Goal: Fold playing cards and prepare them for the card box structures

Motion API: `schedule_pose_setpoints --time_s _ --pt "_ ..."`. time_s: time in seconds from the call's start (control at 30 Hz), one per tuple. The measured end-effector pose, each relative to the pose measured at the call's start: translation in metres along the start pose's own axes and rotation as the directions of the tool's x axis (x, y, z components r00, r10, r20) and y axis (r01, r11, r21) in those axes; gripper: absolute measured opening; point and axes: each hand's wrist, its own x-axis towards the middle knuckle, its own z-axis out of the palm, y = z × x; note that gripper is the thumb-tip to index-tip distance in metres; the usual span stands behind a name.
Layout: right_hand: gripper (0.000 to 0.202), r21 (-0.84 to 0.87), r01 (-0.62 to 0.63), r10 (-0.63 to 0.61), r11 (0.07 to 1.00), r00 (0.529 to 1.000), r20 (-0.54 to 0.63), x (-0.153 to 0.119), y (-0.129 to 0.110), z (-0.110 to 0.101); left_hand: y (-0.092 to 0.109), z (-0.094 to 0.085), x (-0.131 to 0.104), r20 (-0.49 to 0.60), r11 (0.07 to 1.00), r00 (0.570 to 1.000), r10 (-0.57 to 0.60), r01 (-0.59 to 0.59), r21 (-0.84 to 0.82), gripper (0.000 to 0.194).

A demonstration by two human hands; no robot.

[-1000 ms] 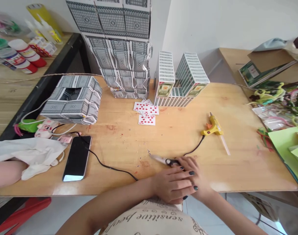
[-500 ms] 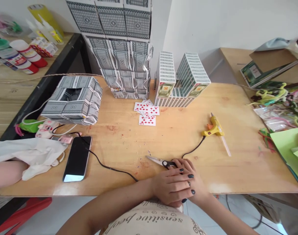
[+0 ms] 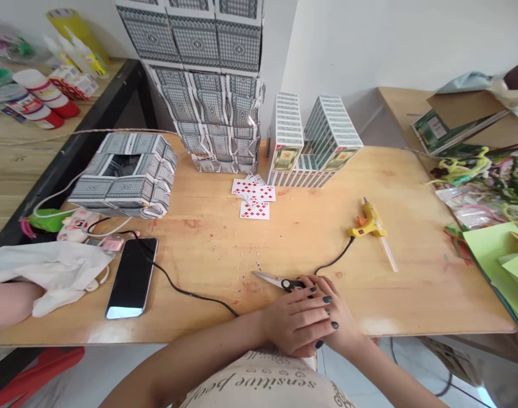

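My left hand lies palm down across the back of my right hand, open, with its fingers extended and nothing held. Beneath it, my right hand rests at the table's front edge, open, its visible fingers lying loosely over the handle end of the scissors. Their blades point left. Right of the hands lies a yellow glue gun with a clear glue stick in its back. Several red-suit playing cards lie face up in an overlapping pile farther back.
Behind the cards stand a tall grey card structure and a green-white card structure. A low card box is at left, near a phone and black cable. A person's arm is at far left. Green paper lies right.
The view has shifted very slightly. Both hands keep the same stacked pose, and the objects on the table have not moved.
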Motion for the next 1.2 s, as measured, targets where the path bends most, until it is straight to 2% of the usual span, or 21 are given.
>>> schedule_pose_setpoints --time_s 0.1,0.2,0.27,0.37,0.53,0.7,1.03,1.2 --pt "0.036 -0.006 -0.018 0.018 1.000 0.999 -0.048 0.001 0.000 -0.001 -0.002 -0.018 0.007 -0.071 0.998 0.996 -0.060 0.059 -0.018 0.040" --pt "0.027 0.012 0.008 -0.007 1.000 0.998 -0.065 0.002 -0.001 -0.001 -0.011 -0.040 0.020 -0.135 0.979 0.970 -0.203 0.199 -0.040 0.045" --pt "0.022 0.010 0.024 -0.023 1.000 0.998 -0.058 0.002 -0.004 0.000 -0.021 -0.051 0.029 -0.137 0.959 0.949 -0.284 0.281 -0.042 0.046" --pt "0.020 -0.033 0.013 -0.014 0.999 0.999 -0.043 0.003 -0.006 0.000 -0.037 -0.054 0.041 -0.077 0.912 0.909 -0.410 0.408 -0.044 0.047" --pt "0.025 -0.063 0.035 -0.037 0.997 0.999 -0.030 0.005 -0.005 -0.001 -0.051 -0.046 0.049 -0.049 0.793 0.792 -0.609 0.606 -0.065 0.048" --pt "0.026 -0.070 0.036 -0.041 0.997 0.997 -0.066 0.003 -0.004 0.003 -0.052 -0.044 0.052 0.021 0.772 0.772 -0.635 0.635 -0.001 0.052" --pt "0.025 -0.144 0.025 -0.039 0.989 0.995 -0.097 -0.004 -0.010 0.011 -0.055 -0.044 0.054 0.073 0.798 0.795 -0.602 0.600 0.050 0.050" --pt "0.023 -0.170 0.007 -0.028 0.985 0.992 -0.123 -0.008 -0.012 0.018 -0.055 -0.043 0.054 0.062 0.805 0.803 -0.593 0.590 0.056 0.051"
